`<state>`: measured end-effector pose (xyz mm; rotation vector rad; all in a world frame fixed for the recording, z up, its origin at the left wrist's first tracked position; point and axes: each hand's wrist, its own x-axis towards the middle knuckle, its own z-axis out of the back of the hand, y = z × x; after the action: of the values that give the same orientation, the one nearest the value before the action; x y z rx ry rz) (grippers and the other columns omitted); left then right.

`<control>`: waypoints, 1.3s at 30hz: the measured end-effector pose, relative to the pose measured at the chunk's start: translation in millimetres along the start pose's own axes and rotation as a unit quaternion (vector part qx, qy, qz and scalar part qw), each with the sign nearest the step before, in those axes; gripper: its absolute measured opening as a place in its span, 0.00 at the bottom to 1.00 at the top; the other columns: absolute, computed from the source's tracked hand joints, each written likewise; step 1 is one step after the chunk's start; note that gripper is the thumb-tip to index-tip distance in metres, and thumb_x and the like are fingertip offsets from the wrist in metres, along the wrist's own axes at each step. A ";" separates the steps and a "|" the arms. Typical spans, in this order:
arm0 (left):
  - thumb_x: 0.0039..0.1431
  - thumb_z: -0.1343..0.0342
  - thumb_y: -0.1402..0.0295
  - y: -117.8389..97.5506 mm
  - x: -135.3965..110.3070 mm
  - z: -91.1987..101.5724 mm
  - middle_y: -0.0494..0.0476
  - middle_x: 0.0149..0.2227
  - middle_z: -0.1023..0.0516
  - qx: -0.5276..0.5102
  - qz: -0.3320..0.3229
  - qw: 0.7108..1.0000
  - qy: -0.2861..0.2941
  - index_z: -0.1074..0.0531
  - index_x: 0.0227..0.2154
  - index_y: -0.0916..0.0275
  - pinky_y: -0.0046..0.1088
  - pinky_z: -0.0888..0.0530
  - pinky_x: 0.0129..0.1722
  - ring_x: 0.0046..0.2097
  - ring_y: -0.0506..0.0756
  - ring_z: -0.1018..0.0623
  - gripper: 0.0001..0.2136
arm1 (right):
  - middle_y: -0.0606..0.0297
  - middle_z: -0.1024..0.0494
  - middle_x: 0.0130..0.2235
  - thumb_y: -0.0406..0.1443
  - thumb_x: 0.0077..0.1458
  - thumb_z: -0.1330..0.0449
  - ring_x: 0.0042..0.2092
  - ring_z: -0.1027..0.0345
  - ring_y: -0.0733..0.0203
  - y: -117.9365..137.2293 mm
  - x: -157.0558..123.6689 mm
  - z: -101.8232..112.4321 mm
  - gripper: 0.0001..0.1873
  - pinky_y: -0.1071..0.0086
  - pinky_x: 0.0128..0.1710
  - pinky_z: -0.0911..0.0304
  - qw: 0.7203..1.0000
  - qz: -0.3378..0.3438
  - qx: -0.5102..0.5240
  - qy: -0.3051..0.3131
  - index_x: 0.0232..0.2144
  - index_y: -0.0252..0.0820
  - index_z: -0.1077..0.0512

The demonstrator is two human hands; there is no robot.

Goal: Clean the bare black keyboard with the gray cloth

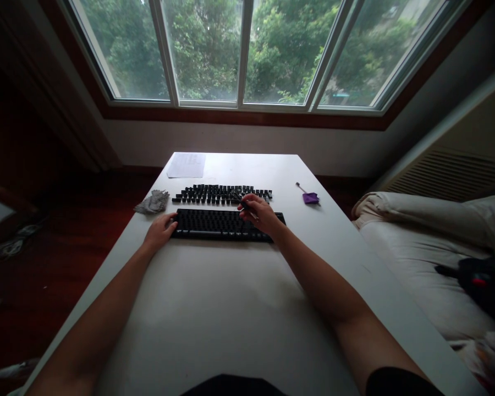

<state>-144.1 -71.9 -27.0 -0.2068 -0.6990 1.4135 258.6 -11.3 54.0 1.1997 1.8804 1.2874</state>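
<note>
A black keyboard [223, 234] lies across the white table in front of me. At its left end, my left hand [160, 231] grips the edge, thumb over the top. Above the keyboard's right part is my right hand [259, 212], its fingers closed around a slim keycap puller [242, 203] with thin wire at its far end. Whether the wire holds a keycap is too small to tell. Just behind the keyboard stand loose black keycaps [208, 193] in several rows; the puller's tip overlaps them in view.
A crumpled grey cloth [152, 202] lies left of the keycaps. White paper [186, 165] rests at the table's far left corner. On the right are a small brush [300, 187] and a purple cloth [311, 198]. Beyond the table's right edge stands a pale sofa [412, 258].
</note>
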 end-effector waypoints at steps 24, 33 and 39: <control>0.67 0.52 0.60 -23.4 -6.5 16.7 0.58 0.49 0.22 0.082 -0.021 0.996 0.015 0.24 0.52 0.58 0.34 0.28 0.47 0.46 0.59 0.23 0.18 | 0.71 0.19 0.32 0.38 0.53 0.37 0.29 0.25 0.64 -2.4 2.2 18.4 0.12 0.71 0.29 0.30 0.990 0.101 0.082 -0.045 0.39 0.48 0.35; 0.66 0.51 0.58 -17.9 -4.2 25.0 0.59 0.46 0.22 0.060 -0.028 0.997 0.045 0.24 0.52 0.59 0.34 0.27 0.42 0.39 0.57 0.23 0.19 | 0.71 0.21 0.32 0.36 0.51 0.39 0.30 0.28 0.65 6.4 -1.9 18.4 0.11 0.69 0.30 0.31 0.988 0.129 0.033 -0.079 0.38 0.48 0.35; 0.66 0.50 0.55 -19.2 -6.6 30.7 0.57 0.47 0.22 0.078 -0.024 0.995 0.065 0.23 0.51 0.56 0.32 0.28 0.38 0.34 0.54 0.23 0.18 | 0.70 0.21 0.32 0.38 0.52 0.38 0.29 0.28 0.65 3.9 -1.3 18.2 0.11 0.70 0.29 0.33 0.988 0.129 0.041 -0.073 0.39 0.47 0.33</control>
<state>-145.3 -89.8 5.1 -0.1573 -0.4807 1.3873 275.6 -4.2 50.6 1.5789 1.7301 1.2242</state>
